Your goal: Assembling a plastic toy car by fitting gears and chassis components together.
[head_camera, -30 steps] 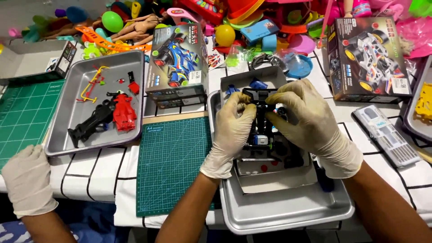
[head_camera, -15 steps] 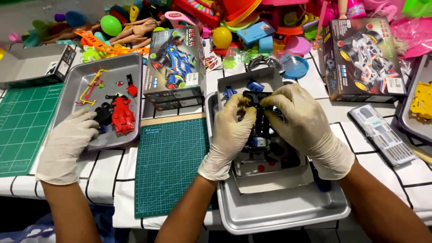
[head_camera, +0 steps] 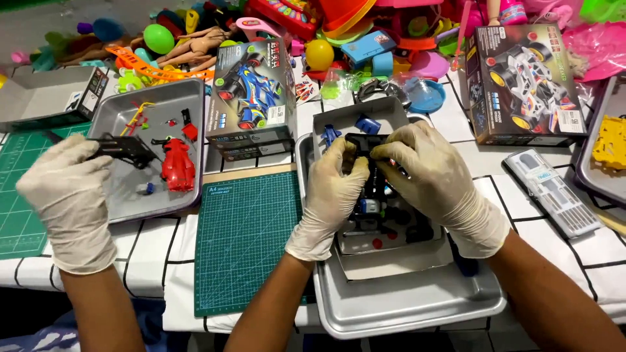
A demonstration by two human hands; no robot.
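Over the near tray [head_camera: 404, 313] | my left hand [head_camera: 336, 189] and right hand [head_camera: 437, 179] both pinch one black chassis [head_camera: 365, 146] | co-worker's gloved hand [head_camera: 68, 195] far left grips another | two toy-car boxes [head_camera: 251, 98] behind.

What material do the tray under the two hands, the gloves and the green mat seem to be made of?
Tray: likely metal, a dull grey sheen with rolled rim. Gloves on the left hand and right hand: thin latex or similar rubber, off-white, wrinkled and tight on the fingers. Green mat: probably soft matte plastic or rubber, with a printed grid.
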